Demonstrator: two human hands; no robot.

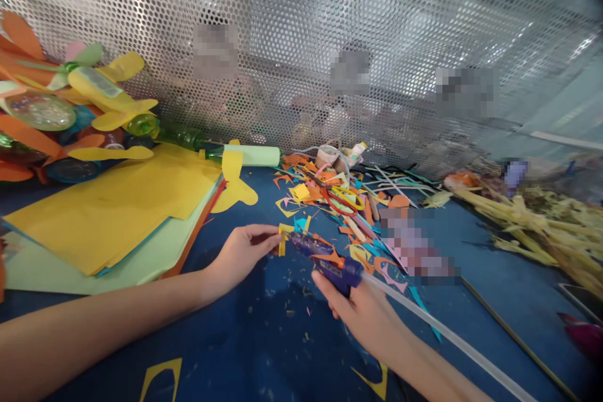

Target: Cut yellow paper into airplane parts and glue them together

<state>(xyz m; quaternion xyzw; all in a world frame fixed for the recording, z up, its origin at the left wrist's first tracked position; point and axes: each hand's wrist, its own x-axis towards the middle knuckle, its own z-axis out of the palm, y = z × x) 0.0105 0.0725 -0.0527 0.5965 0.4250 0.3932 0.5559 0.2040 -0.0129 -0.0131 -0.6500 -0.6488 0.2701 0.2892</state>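
Between the thumb and fingers of my left hand point(249, 248) is a small yellow paper strip point(281, 244), held upright above the blue table. My right hand point(351, 304) is wrapped round the handle of a dark blue glue gun point(330, 260), with a long clear glue stick point(443, 330) sticking out of its back. The gun's nozzle points left and meets or nearly meets the yellow strip; I cannot tell if they touch. Just beyond my left hand lies a yellow paper cutout with rounded lobes point(235, 191), beside a green bottle wrapped in pale green paper point(259, 156).
Yellow, green and orange paper sheets point(103, 207) are stacked at left, below bottles with paper petals point(108, 85). Paper scraps and yellow-handled scissors point(346, 198) crowd the centre back. Dry husks point(527, 226) lie at right, near a thin stick point(513, 333). A perforated metal panel point(282, 31) stands behind.
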